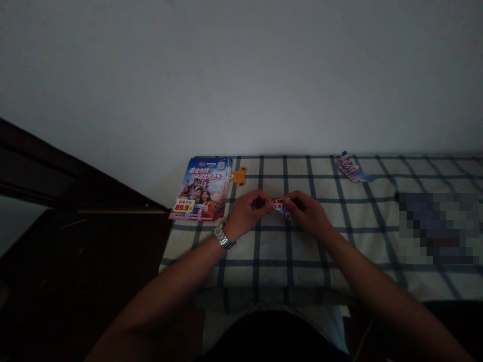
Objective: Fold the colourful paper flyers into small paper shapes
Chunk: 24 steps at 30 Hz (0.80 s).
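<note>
Between my two hands is a small folded piece of printed paper [279, 204], white, red and blue, just above the checked cloth. My left hand [249, 213], with a silver watch [224, 237] at the wrist, pinches its left end. Thumb and fingers of my right hand [308, 212] are closed on its right end. A stack of printed flyers [202, 188] lies to the left of my left hand. Beside the stack is an orange bear-shaped piece [238, 176]. Farther off to the right rests a crumpled or folded printed paper [350, 167] in the same colours.
The table bears a white cloth with dark checks [245, 256] and meets a plain wall [264, 75] at the back. At the right lies a dark, pixelated object [437, 226]. Dark floor [94, 271] shows past the table's left edge.
</note>
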Each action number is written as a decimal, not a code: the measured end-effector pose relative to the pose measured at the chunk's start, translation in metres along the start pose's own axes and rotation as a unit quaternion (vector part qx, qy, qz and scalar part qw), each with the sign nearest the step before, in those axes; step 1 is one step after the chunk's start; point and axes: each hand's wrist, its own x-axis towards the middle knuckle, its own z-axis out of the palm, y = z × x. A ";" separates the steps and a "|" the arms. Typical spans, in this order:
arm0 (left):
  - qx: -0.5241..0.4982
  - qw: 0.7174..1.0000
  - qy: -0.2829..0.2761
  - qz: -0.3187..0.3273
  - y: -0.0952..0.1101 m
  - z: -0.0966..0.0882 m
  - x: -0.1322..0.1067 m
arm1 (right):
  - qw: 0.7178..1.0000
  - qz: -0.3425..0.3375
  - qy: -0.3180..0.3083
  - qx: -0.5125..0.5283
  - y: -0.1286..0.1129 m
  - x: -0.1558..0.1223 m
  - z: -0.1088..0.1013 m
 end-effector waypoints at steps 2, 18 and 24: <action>-0.008 1.000 0.000 -0.001 0.000 0.000 0.000 | 1.000 0.006 -0.003 0.009 0.000 0.000 0.000; -0.028 0.999 -0.014 -0.016 0.005 0.002 0.000 | 0.999 0.027 0.007 0.040 0.003 0.001 0.001; -0.036 0.999 -0.008 -0.022 0.006 0.004 -0.001 | 0.998 0.028 -0.012 0.049 0.004 0.000 0.001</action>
